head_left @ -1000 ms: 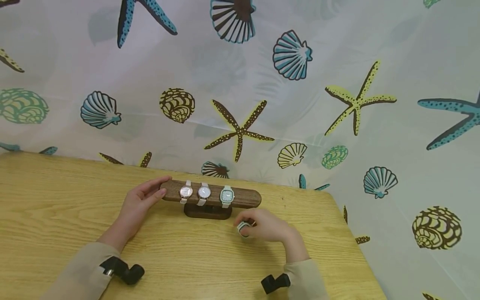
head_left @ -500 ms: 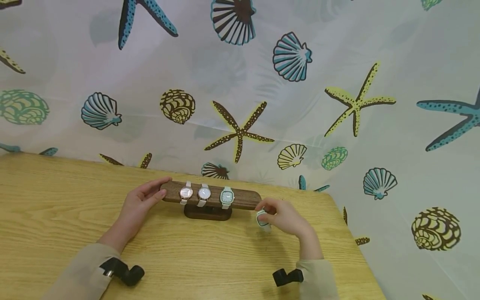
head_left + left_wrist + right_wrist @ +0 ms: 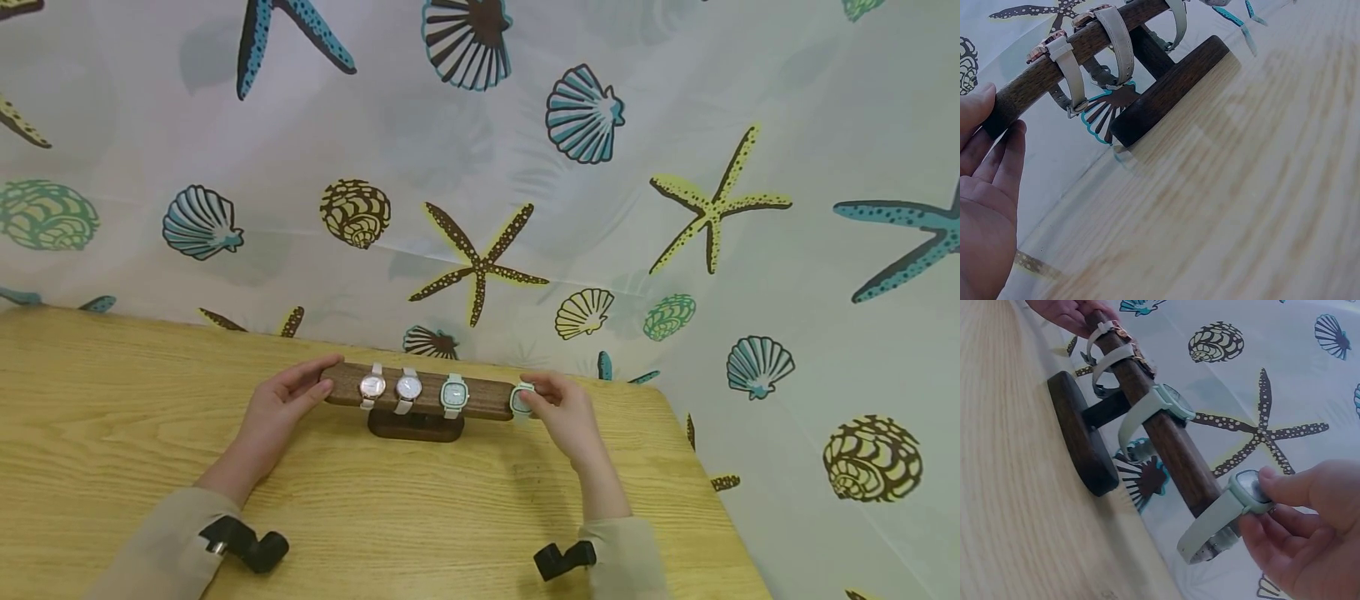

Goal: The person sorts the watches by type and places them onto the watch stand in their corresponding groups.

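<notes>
Green watch (image 3: 1244, 489) at the bar's (image 3: 423, 393) 3 o'clock end, strap looped just off the tip, pinched by thumb and fingers of right hand (image 3: 564, 408). Left hand (image 3: 279, 400) at the 9 o'clock end, fingers straight, steadying the bar. Three watches (image 3: 408, 386) strapped on between. Stand on table (image 3: 112, 417). No writing legible.
</notes>
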Demonstrator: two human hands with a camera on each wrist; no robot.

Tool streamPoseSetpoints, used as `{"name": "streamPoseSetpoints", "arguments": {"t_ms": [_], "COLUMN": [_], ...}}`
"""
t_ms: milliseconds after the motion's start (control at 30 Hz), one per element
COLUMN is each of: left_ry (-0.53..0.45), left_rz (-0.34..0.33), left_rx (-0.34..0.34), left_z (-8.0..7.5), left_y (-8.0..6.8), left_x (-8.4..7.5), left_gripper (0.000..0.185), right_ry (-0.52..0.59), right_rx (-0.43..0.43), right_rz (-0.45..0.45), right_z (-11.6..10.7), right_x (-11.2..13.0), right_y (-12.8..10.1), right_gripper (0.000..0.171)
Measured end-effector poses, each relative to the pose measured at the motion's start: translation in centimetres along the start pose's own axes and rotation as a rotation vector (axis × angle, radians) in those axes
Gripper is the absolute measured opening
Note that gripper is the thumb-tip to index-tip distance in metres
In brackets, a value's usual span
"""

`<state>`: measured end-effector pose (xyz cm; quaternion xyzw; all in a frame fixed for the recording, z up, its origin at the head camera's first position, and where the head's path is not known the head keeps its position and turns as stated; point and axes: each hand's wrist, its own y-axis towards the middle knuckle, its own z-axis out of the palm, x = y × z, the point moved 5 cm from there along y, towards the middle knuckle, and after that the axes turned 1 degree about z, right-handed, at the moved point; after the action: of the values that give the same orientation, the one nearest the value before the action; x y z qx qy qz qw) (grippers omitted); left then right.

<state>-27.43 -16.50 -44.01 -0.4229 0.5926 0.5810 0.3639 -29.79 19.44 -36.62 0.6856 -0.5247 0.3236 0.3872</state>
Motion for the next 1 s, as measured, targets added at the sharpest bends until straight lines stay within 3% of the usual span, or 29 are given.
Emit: {"name": "streamPoseSetpoints", "arguments": {"t_ms": [200,300,567,733,1000], "left_ry": [-0.010,-0.008,-0.006,-0.002,0.013], "left_rz": [0.002,0.004,0.005,0.014,-0.012], "left_rx": [0.001,0.002,0.006,0.003,-0.004], "left_z": [0.0,0.1,0.1,0.1,0.1], "left_y": [0.1,0.0,0.0,-0.1,-0.1], "left_x": [0.0,0.0,-0.1,-0.3,-0.4], "left_gripper": [0.043,0.044,0.044,0.043,0.044], "right_ry": [0.121,0.119,-0.069,-0.199,-0.269], "right_rx": [-0.024,-0.054,-0.125,-0.083,0.004], "right_rz": [0.006,-0.009,-0.151,-0.211,-0.227], "right_z": [1.0,1.2,1.5,1.8,2.0], "right_x": [-0.8,-1.0,-0.3,0.3,0.9], "right_y": [0.3,0.4,0.3,0.0,-0.2], "right_gripper": [0.027,0.028,0.024,0.026,0.035]}}
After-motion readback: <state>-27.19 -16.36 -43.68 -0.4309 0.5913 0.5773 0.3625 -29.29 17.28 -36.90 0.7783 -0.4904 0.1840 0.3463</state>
